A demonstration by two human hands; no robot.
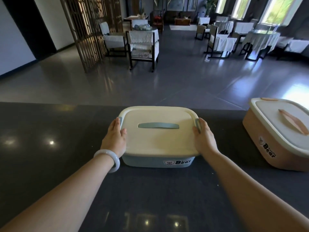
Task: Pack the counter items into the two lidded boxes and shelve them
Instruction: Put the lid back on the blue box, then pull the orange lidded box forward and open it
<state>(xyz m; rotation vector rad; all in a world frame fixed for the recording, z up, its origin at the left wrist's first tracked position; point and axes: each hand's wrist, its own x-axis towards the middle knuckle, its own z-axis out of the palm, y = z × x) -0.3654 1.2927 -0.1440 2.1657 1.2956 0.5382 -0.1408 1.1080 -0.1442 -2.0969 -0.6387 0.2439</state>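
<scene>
Two lidded boxes are being shown on the dark counter (50,164): a blue box (157,162) with a cream lid (158,143) directly ahead, and a pink box (274,148), also lidded, well apart to the right near the counter's far edge. The blue box is being flanked by both hands, the left hand (115,136) laid against its left side and the right hand (203,136) against its right side, fingers extended along the lid's rim beside the blue side latches (197,124); the thumbs are resting on the lid's top, and whether the fingertips are being hooked under the rim cannot be told. No loose items are being seen on the counter, so packing is being judged complete and the lift toward a shelf as the step in hand. Several risks are being carried here. If the box is being raised by the lid's rim alone and the latches are not being fully engaged, the lid may be pulled free and the body dropped. A flat-palmed squeeze on smooth plastic is being judged slippery, especially if the contents are heavy or are shifting to one side. The bangle (109,159) on the left wrist is being held close to the box's near corner and may be knocked against it. The polished counter may also be letting the box slide away toward the far edge if it is being pushed rather than lifted.
</scene>
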